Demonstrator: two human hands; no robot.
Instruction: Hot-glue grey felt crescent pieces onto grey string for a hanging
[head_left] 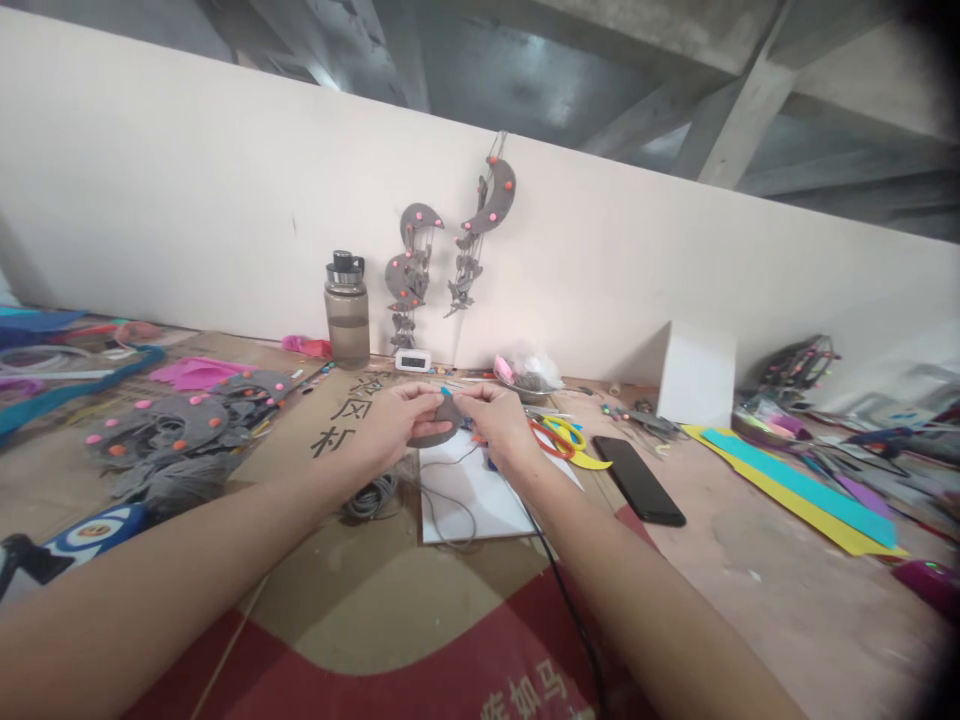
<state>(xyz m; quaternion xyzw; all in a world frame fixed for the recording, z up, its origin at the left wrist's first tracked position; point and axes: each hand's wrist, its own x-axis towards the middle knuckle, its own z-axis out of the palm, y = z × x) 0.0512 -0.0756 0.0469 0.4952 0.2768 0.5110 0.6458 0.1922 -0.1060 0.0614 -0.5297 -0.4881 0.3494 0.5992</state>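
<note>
Over the middle of the table, my left hand (405, 415) and my right hand (493, 418) meet with pinched fingertips. Between them is a dark grey felt-like piece (435, 430), its full outline partly covered by the fingers. A small bright blue bit (445, 391) shows at its top edge, where the fingertips come together. Under the hands lies a white sheet or board (446, 500) with loose grey cord on it. A coil of grey cord (371, 495) rests just left of the sheet. Scissors with orange and yellow handles (559, 437) lie beside my right hand.
A water bottle (348, 315) and a small white digital display (412, 361) stand by the wall. Grey moon-shaped hangings (499, 195) with coloured dots hang there. A black phone (639, 480) lies right; grey dotted moon pieces (180, 425) lie left. A black cable (574, 600) crosses the cardboard.
</note>
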